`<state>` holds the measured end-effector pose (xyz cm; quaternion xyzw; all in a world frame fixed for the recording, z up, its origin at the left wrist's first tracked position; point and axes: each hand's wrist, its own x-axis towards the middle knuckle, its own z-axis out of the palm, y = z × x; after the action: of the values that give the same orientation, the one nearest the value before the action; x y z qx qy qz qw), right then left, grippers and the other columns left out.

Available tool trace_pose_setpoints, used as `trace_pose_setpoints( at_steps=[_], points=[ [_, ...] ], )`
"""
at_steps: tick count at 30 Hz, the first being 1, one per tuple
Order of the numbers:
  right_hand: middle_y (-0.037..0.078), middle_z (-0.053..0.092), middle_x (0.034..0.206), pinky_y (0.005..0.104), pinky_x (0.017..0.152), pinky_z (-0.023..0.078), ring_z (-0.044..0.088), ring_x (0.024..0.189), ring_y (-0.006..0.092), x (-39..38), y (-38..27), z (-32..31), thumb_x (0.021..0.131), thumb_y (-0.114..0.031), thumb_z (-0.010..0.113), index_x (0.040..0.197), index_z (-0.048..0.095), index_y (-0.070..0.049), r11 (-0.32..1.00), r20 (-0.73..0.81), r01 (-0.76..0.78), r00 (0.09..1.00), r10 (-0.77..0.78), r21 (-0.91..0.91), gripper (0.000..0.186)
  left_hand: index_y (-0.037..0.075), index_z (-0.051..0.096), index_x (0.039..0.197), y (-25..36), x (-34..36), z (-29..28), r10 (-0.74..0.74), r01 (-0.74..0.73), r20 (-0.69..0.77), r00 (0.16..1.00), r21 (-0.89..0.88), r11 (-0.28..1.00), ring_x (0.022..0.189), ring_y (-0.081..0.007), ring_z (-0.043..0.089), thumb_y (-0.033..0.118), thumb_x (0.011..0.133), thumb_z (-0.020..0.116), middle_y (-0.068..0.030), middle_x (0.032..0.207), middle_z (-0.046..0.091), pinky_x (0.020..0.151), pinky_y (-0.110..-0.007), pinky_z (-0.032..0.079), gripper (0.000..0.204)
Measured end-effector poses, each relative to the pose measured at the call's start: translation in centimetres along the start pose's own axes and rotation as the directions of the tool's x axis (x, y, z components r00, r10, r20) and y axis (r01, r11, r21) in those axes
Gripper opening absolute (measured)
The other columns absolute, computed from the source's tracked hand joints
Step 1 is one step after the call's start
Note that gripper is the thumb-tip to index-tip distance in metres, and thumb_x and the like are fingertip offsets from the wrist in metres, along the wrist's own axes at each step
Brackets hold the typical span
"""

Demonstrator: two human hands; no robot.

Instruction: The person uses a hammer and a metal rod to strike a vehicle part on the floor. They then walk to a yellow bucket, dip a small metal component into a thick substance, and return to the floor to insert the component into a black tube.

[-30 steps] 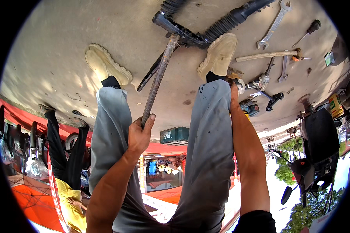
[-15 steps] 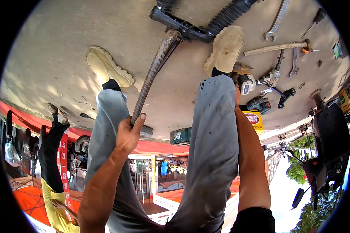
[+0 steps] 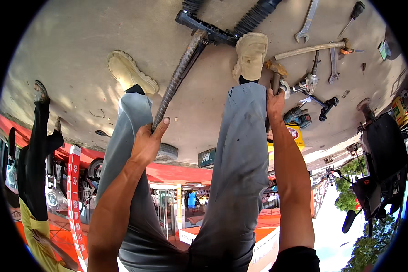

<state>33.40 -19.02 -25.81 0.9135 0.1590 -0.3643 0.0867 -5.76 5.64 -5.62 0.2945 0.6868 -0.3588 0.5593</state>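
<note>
My left hand (image 3: 147, 138) grips a long rusty, ridged bar (image 3: 179, 72). The bar's far end meets a black fork assembly (image 3: 204, 27) with rubber bellows (image 3: 256, 16), lying on the concrete ground (image 3: 77, 54), and a dark rod lies along the bar. My right hand (image 3: 274, 102) is wrapped round the handle of a hammer (image 3: 278, 69) beside my right shoe (image 3: 249, 56). A white and black power tool (image 3: 306, 84) is just beyond that hand. My left shoe (image 3: 129, 72) stands left of the bar.
Spanners (image 3: 308, 22), a screwdriver (image 3: 358, 11), a wooden-handled hammer (image 3: 303, 50), a drill (image 3: 299, 118) and a yellow box (image 3: 294, 138) lie at right, near a black scooter (image 3: 381, 158). A green case (image 3: 206, 157) and tyre (image 3: 165, 153) sit behind. Another person (image 3: 34, 172) is at left.
My right hand has come up from behind my leg with the hammer. My left hand has shifted left and upward on the bar. The other person's legs have moved leftward.
</note>
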Motion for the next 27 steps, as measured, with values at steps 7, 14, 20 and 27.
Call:
trace_pose_setpoints(
  at_steps=[7,14,20,27],
  points=[
    [0.001,0.056,0.067,0.0295,0.045,0.043,0.053,0.052,0.0106,-4.7,-15.0,-18.0,0.099,-0.035,0.071,0.107,0.062,-0.004,0.956,0.503,-0.192,0.863,0.056,0.224,0.033,-0.004,0.059,0.075,1.4,-2.2,-1.1,-0.033,0.042,0.101,0.994,-0.085,0.996,0.067,-0.0277,0.055,0.082,0.098,0.040,-0.0153,0.066,0.055,0.071,-0.045,0.048,0.090],
    [-0.002,0.052,0.066,0.0265,0.044,0.042,0.049,0.050,0.0076,-11.8,-28.7,-23.9,0.103,-0.042,0.067,0.097,0.059,-0.006,0.963,0.546,0.004,0.823,-0.156,0.268,0.038,-0.006,0.068,0.083,1.1,-2.0,-2.3,0.075,-0.074,0.154,0.985,-0.008,0.997,0.094,-0.0493,0.067,0.077,0.101,0.037,-0.0318,0.089,0.069,0.085,-0.053,0.051,0.091],
    [-0.002,0.050,0.069,0.0260,0.041,0.039,0.047,0.049,0.0074,-13.5,-36.1,-19.4,0.103,-0.046,0.068,0.099,0.058,-0.008,0.978,0.603,-0.075,0.795,-0.058,0.193,0.040,-0.005,0.073,0.089,0.5,-0.5,-5.7,0.130,-0.118,0.230,0.964,-0.064,0.991,0.094,-0.0482,0.069,0.073,0.102,0.039,-0.0312,0.090,0.071,0.087,-0.054,0.053,0.087],
    [-0.002,0.050,0.067,0.0261,0.039,0.040,0.047,0.046,0.0067,-14.3,-38.8,-15.7,0.103,-0.047,0.067,0.096,0.057,-0.008,0.999,0.571,-0.007,0.821,-0.015,0.036,0.040,-0.008,0.075,0.098,-0.5,1.7,-8.1,0.163,-0.145,0.257,0.952,-0.087,0.986,0.100,-0.0483,0.070,0.073,0.101,0.042,-0.0333,0.097,0.072,0.091,-0.053,0.054,0.087]
  ],
)
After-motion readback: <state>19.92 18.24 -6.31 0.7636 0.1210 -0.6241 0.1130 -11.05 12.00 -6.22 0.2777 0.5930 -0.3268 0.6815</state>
